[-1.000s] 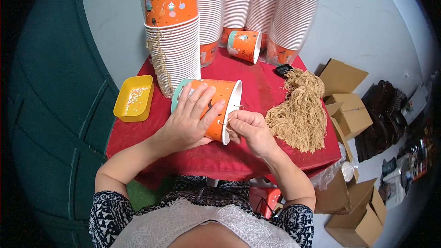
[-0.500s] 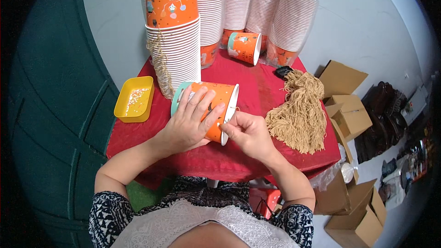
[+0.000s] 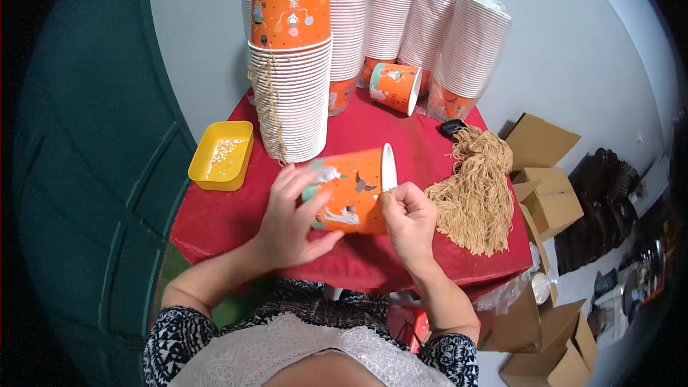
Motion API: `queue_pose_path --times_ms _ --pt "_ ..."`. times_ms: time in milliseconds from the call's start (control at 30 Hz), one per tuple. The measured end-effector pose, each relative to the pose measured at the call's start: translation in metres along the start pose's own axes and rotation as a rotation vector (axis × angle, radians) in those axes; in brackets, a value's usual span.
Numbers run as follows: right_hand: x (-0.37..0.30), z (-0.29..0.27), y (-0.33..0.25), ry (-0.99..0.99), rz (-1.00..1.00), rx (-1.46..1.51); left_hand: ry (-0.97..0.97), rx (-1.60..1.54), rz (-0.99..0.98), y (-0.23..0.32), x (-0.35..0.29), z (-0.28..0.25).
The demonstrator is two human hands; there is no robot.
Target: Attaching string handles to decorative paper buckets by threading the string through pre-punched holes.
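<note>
An orange paper bucket (image 3: 358,190) with a green base band and cartoon prints lies sideways above the table, its white rim to the right. My right hand (image 3: 410,222) pinches that rim, thumb outside and fingers curled. Around the green base end, my left hand (image 3: 290,218) is slightly blurred, its fingers spread and its thumb below; how firmly it touches the bucket cannot be told. Behind it rises a tall stack of nested buckets (image 3: 297,100) with thin tan cords hanging down its left side. A bundle of tan cords (image 3: 473,201) lies to the right of my right hand.
A yellow tray (image 3: 240,168) with small white bits sits at the left on the red-covered table (image 3: 215,226). Plastic-wrapped bucket stacks (image 3: 466,50) line the back, with one loose bucket (image 3: 395,89) on its side before them. Cardboard boxes (image 3: 548,197) stand right of the table.
The bucket has turned and shifted slightly right and down. My left hand has slid toward its base, fingers spreading off its side. My right hand has moved onto the rim in a pinch.
</note>
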State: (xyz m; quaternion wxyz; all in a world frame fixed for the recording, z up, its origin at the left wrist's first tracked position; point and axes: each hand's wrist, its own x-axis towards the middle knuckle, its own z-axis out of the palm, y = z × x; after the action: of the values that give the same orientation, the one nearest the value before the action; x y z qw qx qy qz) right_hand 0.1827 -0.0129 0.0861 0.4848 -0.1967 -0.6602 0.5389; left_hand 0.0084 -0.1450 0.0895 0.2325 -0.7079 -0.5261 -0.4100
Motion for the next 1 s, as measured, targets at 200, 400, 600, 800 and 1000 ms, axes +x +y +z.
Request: queue_pose_path --times_ms 200,400,600,800,1000 --pt "0.002 0.006 -0.013 0.196 -0.038 0.311 -0.106 -0.498 -0.466 0.012 -0.052 0.009" --pt "-0.005 0.034 -0.023 0.158 0.03 0.675 0.209 -1.231 -0.769 -0.004 -0.077 0.04" --pt "-0.028 0.068 -0.009 -0.042 0.145 0.804 0.634 -1.006 -0.652 -0.021 -0.089 0.042" --pt "-0.038 0.081 0.01 -0.1 0.187 0.645 0.689 -0.703 -0.672 -0.013 -0.084 0.009" --pt "-0.03 0.084 0.025 -0.264 0.098 0.242 0.591 -0.199 -0.636 -0.039 -0.112 -0.006"
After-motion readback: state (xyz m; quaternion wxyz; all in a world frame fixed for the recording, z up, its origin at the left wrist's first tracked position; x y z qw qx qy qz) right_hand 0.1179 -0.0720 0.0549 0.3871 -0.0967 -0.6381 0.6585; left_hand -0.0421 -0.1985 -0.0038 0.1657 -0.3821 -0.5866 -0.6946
